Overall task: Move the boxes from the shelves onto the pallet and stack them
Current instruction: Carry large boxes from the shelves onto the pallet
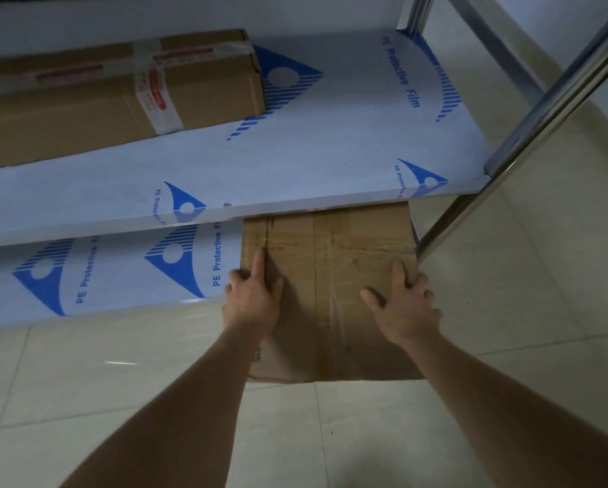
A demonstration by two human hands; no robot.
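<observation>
Blue print on the white film covering both shelves reads "PE Protective Film", set beside blue triangular logos with a white circle and stripes. The wording shows on the upper shelf [330,153] near its right end and along its front edge, and again on the lower shelf [119,272], where one line is cut off by the shelf above.

The near box [330,276] is plain brown cardboard, sealed with clear tape that crosses its top; faint red marks run across it but are too blurred to read. A small printed label sits on its near left face, also unreadable. It lies at the right end of the lower shelf, its far part hidden under the upper shelf and its near part jutting out past the shelf's front edge over the pale tiled floor [119,382].

The left hand [255,297] grips the box's left edge, index finger stretched along the top, the other fingers wrapped over the side. The right hand [404,304] holds the right edge, thumb spread on the top and fingers curled over the side.

A second brown box [84,100] rests on the upper shelf at the far left, banded with clear tape bearing red print, illegible. Shiny metal posts [541,110] stand at the right
</observation>
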